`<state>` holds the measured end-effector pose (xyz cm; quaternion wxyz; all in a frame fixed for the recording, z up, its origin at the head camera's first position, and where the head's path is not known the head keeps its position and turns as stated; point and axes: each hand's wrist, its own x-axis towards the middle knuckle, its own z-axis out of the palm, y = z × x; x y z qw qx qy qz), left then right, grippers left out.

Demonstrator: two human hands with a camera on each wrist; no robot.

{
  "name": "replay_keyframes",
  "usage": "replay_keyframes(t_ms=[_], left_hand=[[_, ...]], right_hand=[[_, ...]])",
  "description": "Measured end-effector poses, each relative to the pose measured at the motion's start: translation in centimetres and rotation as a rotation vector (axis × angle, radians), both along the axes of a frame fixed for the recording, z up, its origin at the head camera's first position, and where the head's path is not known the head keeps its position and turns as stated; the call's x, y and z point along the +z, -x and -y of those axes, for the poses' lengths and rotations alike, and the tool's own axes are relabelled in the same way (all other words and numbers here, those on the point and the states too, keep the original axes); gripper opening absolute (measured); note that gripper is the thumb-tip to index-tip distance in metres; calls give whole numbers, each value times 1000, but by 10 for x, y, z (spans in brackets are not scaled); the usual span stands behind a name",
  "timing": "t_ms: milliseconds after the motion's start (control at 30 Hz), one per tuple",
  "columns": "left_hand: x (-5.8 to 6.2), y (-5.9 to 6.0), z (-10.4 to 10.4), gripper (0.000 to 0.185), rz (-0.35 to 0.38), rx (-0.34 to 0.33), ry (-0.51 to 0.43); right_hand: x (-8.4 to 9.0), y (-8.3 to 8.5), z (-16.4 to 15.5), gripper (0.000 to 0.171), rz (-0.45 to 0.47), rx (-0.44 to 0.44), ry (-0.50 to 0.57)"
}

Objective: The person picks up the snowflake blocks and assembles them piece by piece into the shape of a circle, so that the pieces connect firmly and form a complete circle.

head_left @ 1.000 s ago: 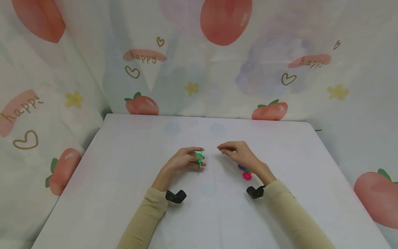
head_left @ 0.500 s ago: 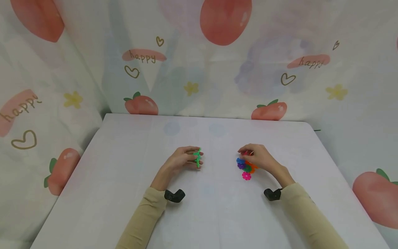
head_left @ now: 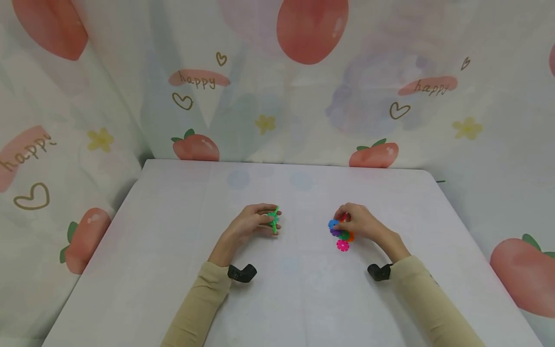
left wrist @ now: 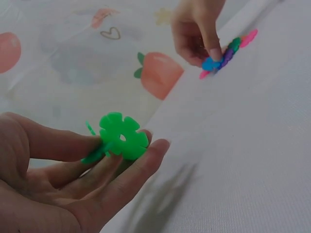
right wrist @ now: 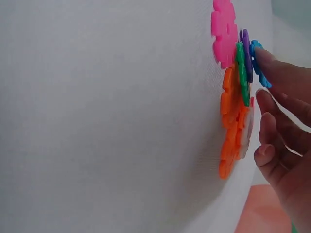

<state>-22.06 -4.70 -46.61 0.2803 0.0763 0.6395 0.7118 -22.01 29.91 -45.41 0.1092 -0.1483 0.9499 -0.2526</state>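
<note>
In the head view my left hand (head_left: 249, 224) is raised over the left-middle of the table. Between its thumb and fingers it holds bright green flower-shaped plastic discs (left wrist: 119, 133), slotted together at an angle. Farther right, my right hand (head_left: 364, 222) is at a small pile of similar discs. Its thumb presses a blue disc (right wrist: 261, 73) at the pile's edge, with the index finger curled in behind; the far side of that contact is hidden. Beside the blue one are a purple disc (right wrist: 248, 58) and a dark green disc (right wrist: 242, 73).
A pink disc (head_left: 343, 246) lies at the near side of the pile. Orange discs (right wrist: 228, 153) lie partly under the others. The white table (head_left: 295, 299) ends at a fruit-printed cloth backdrop (head_left: 299, 111). A black camera mount (head_left: 243, 273) sits at each wrist.
My right hand has moved right from near the left hand to the pile, and its fingers have closed in on the blue disc. The left hand stays nearly still with its green discs.
</note>
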Motion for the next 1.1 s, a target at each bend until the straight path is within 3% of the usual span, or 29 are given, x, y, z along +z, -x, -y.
replay_keyframes(t_ms=[233,533,1100], left_hand=[[-4,0,1,48,4,6,-13],[-5,1,0,48,16,10,-26],[-5,4,-1,50,7,-27,-28]], right_hand=[[2,-3,5,20,10,-35,65],[1,0,25,18,-62,-59,175],[11,13,86,21,-90,-2,285]])
